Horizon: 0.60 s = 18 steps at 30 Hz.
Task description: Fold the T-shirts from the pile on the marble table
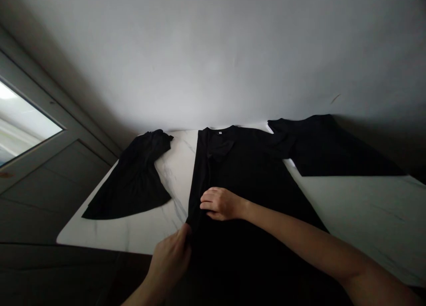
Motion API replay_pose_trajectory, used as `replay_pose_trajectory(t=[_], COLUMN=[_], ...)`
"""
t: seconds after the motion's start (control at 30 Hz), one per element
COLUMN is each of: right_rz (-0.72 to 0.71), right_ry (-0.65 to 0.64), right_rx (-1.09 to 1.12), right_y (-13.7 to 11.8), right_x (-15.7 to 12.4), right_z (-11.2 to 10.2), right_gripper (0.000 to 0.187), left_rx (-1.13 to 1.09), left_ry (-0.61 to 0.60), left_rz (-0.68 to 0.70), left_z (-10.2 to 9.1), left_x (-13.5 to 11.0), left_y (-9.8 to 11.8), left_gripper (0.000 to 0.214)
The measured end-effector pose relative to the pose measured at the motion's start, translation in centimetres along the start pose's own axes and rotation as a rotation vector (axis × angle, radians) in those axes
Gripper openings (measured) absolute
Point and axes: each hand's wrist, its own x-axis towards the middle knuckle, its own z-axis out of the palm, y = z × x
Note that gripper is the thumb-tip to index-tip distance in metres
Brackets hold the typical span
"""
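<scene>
A black short-sleeved shirt point(253, 177) lies spread on the white marbled table point(179, 159), its collar with a small light label toward the wall. The shirt's left side is folded inward, and that sleeve lies across the chest. My left hand point(173, 250) pinches the folded left edge near the table's front. On the folded strip rests my right hand point(221, 204), palm down, fingers stretched toward the left and slightly bent. The lower part of the shirt is dark and hard to make out.
Another black garment point(133, 177) lies crumpled at the table's left end. A folded black garment point(339, 148) lies at the right back, touching the shirt's right sleeve. Behind the table rises a pale wall point(226, 57). A door with a glass pane point(23, 119) stands at the left.
</scene>
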Motion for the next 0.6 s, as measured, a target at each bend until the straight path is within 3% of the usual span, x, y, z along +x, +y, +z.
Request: replay_pose_trajectory(t=[0.1,0.17,0.27,0.43,0.53,0.6], right_rz=[-0.041,-0.007,0.034,0.035,-0.043,-0.082], right_ry=[0.047,0.069,0.043,0.027,0.098,0.119], right_rx=[0.009,-0.031,-0.098,-0.166,-0.143,-0.099], right_y=[-2.0,-3.0,-4.1,-6.1,-7.1,-7.4], right_x=[0.4,0.5,0.0,-2.0,-2.8,-2.9], right_z=[0.2,0.2,0.1,-0.2,-0.3,-0.4], right_gripper=[0.022,0.01,0.017,0.018,0.02,0.021], left_rx=[-0.071,-0.062,0.007,0.083,0.054,0.004], left_ry=[0.095,0.145,0.144,0.027,0.043,0.092], left_rz=[0.004,0.036,0.1,0.293,0.469,0.569], left_z=[-0.2,-0.5,-0.5,2.7,4.9,5.2], left_x=[-0.7,-0.8,-0.6,-1.3,-2.6,-3.5], left_y=[0.3,1.3,3.3,4.7,3.7,3.1], left_gripper=[0.025,0.024,0.021,0.034,0.041,0.041])
